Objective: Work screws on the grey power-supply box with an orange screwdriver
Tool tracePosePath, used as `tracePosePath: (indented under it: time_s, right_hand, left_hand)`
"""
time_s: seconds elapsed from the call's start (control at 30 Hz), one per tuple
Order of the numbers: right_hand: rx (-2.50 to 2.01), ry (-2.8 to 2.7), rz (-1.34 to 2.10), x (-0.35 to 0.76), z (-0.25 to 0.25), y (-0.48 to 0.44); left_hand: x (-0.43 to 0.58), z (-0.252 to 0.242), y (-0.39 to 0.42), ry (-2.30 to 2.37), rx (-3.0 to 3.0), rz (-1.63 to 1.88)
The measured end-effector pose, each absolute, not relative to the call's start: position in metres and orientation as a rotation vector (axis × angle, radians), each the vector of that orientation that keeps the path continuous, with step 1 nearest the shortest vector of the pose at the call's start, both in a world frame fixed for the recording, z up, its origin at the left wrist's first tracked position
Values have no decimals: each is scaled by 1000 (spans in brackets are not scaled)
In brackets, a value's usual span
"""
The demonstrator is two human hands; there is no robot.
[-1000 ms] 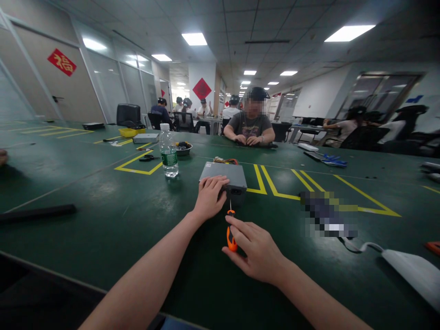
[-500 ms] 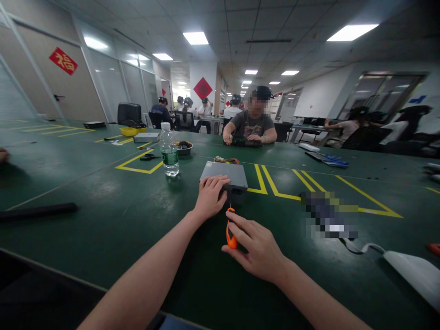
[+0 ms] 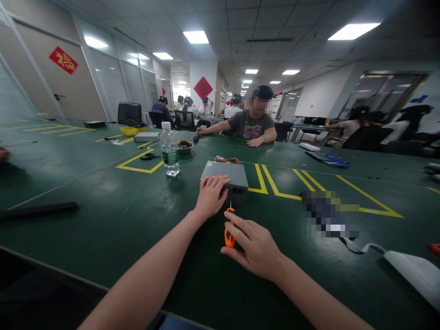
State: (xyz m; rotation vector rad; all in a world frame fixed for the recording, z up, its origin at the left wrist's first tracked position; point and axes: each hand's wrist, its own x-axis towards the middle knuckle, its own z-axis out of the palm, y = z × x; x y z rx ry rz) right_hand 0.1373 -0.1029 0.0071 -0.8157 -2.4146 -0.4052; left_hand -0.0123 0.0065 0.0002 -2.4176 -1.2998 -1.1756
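Observation:
A grey metal computer power supply (image 3: 225, 172) lies on the green table in front of me, its coloured cables (image 3: 227, 160) bunched behind its far edge. My left hand (image 3: 212, 192) grips its near left corner, fingers over the top and thumb at the near side. In my right hand (image 3: 254, 240) is a screwdriver (image 3: 229, 238) with an orange and black handle, held between thumb and fingers. Its thin shaft points away from me at the near face of the power supply, below the socket. Whether the tip sits in a screw is too small to tell.
A water bottle (image 3: 170, 156) stands left of the power supply, with a metal bowl (image 3: 185, 150) behind it. At right lie a blurred dark object (image 3: 326, 215) and a white device (image 3: 412, 270) with a cable. A person (image 3: 252, 121) sits across the table.
The screwdriver handle and my right fingers have shifted slightly left; my left hand keeps its place. Across the table, the person's arm has stretched out toward the bowl, to a dark object.

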Motion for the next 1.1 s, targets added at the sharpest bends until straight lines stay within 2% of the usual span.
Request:
tracePosePath:
  time_s: [1.1]
  right_hand:
    - [-826, -2300, -332, 141, 5, -103]
  left_hand:
    - [-6, -1, 8, -1349, -2365, -1265]
